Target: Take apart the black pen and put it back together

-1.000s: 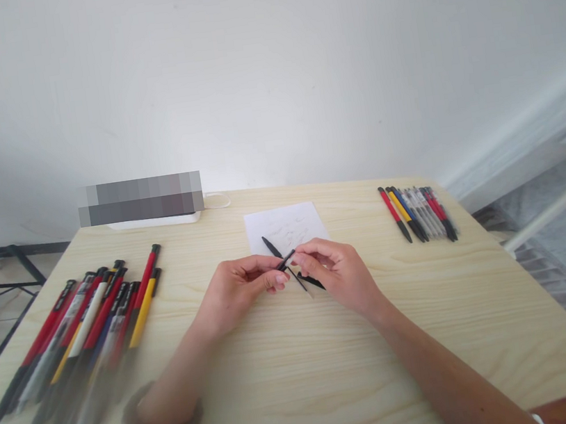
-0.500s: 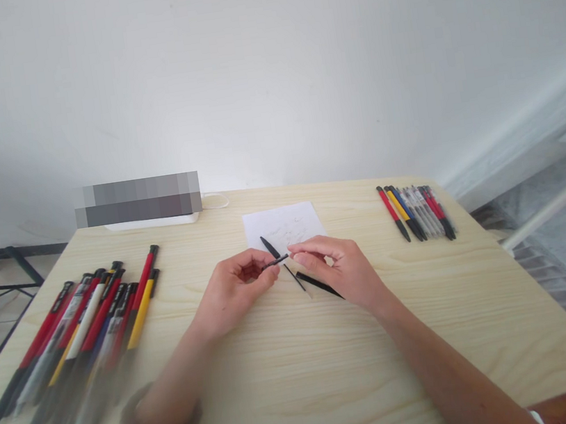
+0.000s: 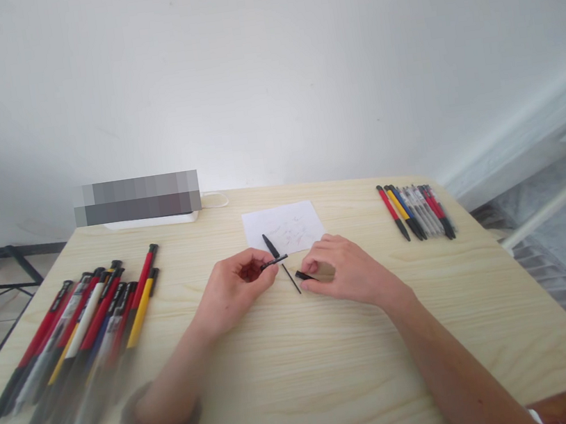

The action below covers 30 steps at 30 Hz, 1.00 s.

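My left hand (image 3: 238,285) pinches a slim black pen part (image 3: 278,260) with pale lettering, pointing to the right. My right hand (image 3: 346,270) has thumb and fingers closed around a black pen barrel (image 3: 304,275) low over the table; the palm hides its far part. Between the hands a thin dark refill (image 3: 291,279) lies slanted on the wood. Beyond it, a black tapered pen tip section (image 3: 270,245) rests partly on a sheet of white paper (image 3: 284,219) with scribbles.
At left lies a fanned pile of pens (image 3: 87,317) in red, yellow, white and clear, its near end blurred. Several pens (image 3: 414,211) lie in a row at the right. A white object (image 3: 152,222), mostly pixelated, stands at the table's (image 3: 306,377) back left, near the wall.
My right hand has moved away from the lettered part in my left hand and down onto the black barrel. The left hand stays nearly still.
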Each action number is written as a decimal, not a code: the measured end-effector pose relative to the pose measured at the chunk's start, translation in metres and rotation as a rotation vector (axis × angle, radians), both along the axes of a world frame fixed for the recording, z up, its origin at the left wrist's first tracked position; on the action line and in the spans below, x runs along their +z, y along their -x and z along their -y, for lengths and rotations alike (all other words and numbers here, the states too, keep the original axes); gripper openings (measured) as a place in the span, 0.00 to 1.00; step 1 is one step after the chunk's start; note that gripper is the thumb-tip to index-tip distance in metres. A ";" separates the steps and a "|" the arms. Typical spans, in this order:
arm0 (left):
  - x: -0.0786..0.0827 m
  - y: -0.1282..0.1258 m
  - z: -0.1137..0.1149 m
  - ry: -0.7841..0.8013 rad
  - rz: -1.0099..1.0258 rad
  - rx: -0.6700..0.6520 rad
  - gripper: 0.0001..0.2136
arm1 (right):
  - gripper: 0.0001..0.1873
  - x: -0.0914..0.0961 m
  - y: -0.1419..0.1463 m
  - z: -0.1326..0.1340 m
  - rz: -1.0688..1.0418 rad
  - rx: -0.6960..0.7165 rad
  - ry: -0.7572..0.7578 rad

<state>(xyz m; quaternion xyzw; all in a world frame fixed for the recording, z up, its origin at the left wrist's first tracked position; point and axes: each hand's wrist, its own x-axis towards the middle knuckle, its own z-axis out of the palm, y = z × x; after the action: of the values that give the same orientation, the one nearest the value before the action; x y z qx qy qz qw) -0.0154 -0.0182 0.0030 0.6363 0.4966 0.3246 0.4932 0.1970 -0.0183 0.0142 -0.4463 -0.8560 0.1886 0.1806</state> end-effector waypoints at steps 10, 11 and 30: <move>0.003 -0.002 0.000 0.065 0.085 0.009 0.11 | 0.03 0.004 0.002 0.004 -0.208 -0.069 0.013; 0.004 -0.003 0.000 0.071 0.107 0.015 0.11 | 0.04 0.004 0.002 0.004 -0.255 -0.088 0.034; 0.002 -0.001 -0.002 0.080 0.192 -0.008 0.11 | 0.11 -0.011 0.024 0.001 -1.177 -0.412 0.330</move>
<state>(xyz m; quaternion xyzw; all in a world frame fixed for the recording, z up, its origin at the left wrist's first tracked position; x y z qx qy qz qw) -0.0143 -0.0160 0.0047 0.5840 0.4571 0.3618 0.5648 0.1729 -0.0197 0.0036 -0.4452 -0.4703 0.4926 0.5813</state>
